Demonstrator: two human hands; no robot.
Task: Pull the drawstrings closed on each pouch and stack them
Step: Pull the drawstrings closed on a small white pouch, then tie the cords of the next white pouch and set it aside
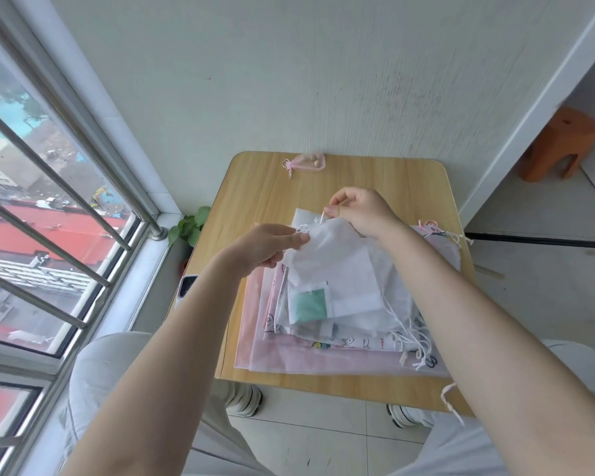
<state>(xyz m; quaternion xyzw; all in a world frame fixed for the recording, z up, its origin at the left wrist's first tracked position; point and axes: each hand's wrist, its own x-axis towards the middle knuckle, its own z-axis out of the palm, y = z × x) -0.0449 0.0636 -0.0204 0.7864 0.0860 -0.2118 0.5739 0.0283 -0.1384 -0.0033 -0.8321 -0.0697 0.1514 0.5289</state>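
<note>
I am holding a thin white see-through pouch (327, 255) at the centre of the frame, above the stack (340, 352) of pink and white pouches, with its gathered neck turned away from me so the cord can run free. My left hand (265, 247) is pinching the bunched neck to steady it while my right hand (359, 211) is pinching the white drawstring (322, 219), presumably drawing it shut. The table (255, 187) is carrying a small pink pouch (308, 163) at the upper centre.
</note>
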